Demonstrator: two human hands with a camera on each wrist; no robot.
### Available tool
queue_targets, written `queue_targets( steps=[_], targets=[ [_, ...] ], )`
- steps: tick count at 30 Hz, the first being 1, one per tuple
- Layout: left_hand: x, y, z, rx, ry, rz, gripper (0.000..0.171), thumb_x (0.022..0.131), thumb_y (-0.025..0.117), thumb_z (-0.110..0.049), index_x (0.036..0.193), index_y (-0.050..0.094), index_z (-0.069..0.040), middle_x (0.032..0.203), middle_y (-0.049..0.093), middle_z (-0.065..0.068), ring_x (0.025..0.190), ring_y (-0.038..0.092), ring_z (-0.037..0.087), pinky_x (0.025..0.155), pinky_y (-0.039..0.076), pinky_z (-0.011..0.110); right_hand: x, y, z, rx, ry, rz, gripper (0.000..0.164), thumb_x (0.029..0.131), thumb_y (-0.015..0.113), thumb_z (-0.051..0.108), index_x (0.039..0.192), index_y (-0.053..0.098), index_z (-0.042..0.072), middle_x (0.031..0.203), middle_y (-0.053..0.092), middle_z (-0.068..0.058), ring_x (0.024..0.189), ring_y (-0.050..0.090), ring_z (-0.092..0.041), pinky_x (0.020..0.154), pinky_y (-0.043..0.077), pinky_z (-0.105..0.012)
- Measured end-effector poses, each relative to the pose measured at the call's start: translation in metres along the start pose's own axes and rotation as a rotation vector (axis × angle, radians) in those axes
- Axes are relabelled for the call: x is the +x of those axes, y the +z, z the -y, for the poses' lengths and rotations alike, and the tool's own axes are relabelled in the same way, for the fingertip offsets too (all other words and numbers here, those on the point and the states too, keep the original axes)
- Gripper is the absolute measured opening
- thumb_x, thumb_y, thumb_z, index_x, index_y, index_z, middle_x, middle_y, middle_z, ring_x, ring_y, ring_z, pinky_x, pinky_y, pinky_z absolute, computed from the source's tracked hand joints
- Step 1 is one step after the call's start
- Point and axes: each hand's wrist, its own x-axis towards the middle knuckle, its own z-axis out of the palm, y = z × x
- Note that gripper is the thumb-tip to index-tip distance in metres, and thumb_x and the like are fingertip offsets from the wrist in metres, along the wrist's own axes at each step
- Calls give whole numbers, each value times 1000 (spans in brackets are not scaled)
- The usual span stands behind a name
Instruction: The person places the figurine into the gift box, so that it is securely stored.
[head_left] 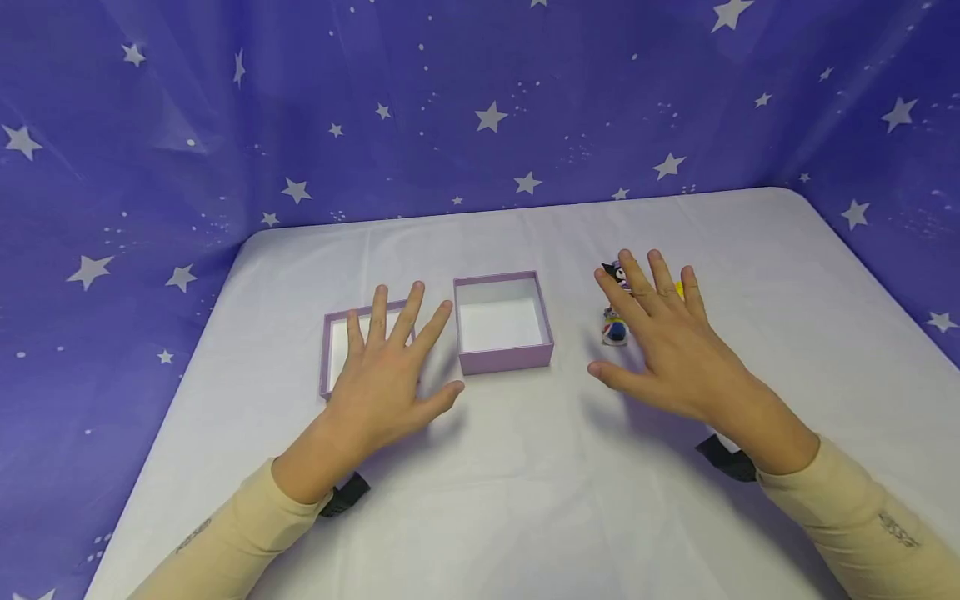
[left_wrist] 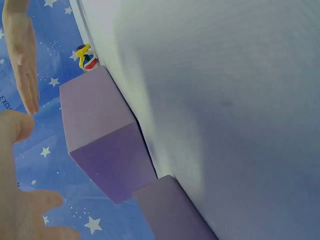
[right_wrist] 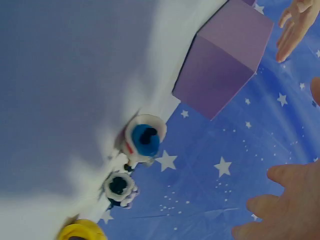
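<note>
Palm down with fingers spread, my left hand (head_left: pixel 381 385) hovers over the near side of a shallow lilac box lid (head_left: pixel 327 354), covering part of it. To the right of that hand is a deeper lilac square box (head_left: pixel 504 358), its white inside facing up. My right hand (head_left: pixel 678 354), also spread and holding nothing, is above the table beside several small figurines. Of these, one is black and purple (head_left: pixel 617 273), and one has a blue, red and white base (head_left: pixel 615 332). A yellow figurine (right_wrist: pixel 82 231) is mostly hidden behind the right fingers in the head view.
A white cloth covers the table (head_left: pixel 525 483). Behind it and at both sides hangs a purple-blue curtain (head_left: pixel 420 100) with white stars. Black straps (head_left: pixel 347 495) show under both wrists, by the beige sleeves (head_left: pixel 247 525).
</note>
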Motion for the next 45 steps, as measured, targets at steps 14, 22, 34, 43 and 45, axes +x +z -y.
queue_targets(
  steps=[14, 22, 34, 43, 45],
  targets=[
    [25, -5, -2, -247, -18, 49, 93, 84, 54, -68, 158, 15, -28, 162, 4, 14, 145, 9, 43, 108, 27, 62, 9, 4, -23, 229, 93, -4, 81, 86, 71, 31, 154, 30, 14, 157, 26, -15, 140, 30, -36, 105, 33, -59],
    [22, 16, 0, -470, -49, 161, 90, 83, 68, -53, 153, 32, -9, 155, 26, 22, 136, 36, 37, 107, 36, 49, 18, 21, -28, 283, 102, 195, 63, 87, 70, 19, 141, 45, -1, 146, 42, -21, 139, 32, -38, 109, 29, -55],
    [31, 21, 2, -598, 34, 76, 72, 89, 72, -29, 146, 41, 2, 147, 39, 23, 121, 56, 23, 104, 41, 36, 30, 28, -33, 185, 40, 192, 43, 79, 74, -1, 119, 62, -8, 119, 62, -22, 118, 53, -39, 101, 41, -51],
    [33, 24, 3, -609, 29, 69, 72, 89, 72, -26, 147, 40, 2, 147, 39, 22, 123, 53, 22, 105, 40, 34, 33, 26, -34, 232, 16, 157, 37, 77, 77, -2, 112, 65, -4, 112, 64, -15, 109, 57, -33, 92, 47, -47],
    [32, 24, 3, -606, 31, 71, 72, 89, 72, -26, 147, 39, 1, 148, 39, 22, 126, 51, 22, 105, 40, 34, 35, 24, -34, 227, 25, 142, 36, 77, 76, 0, 111, 66, -2, 111, 63, -13, 106, 58, -31, 90, 48, -46]
  ],
)
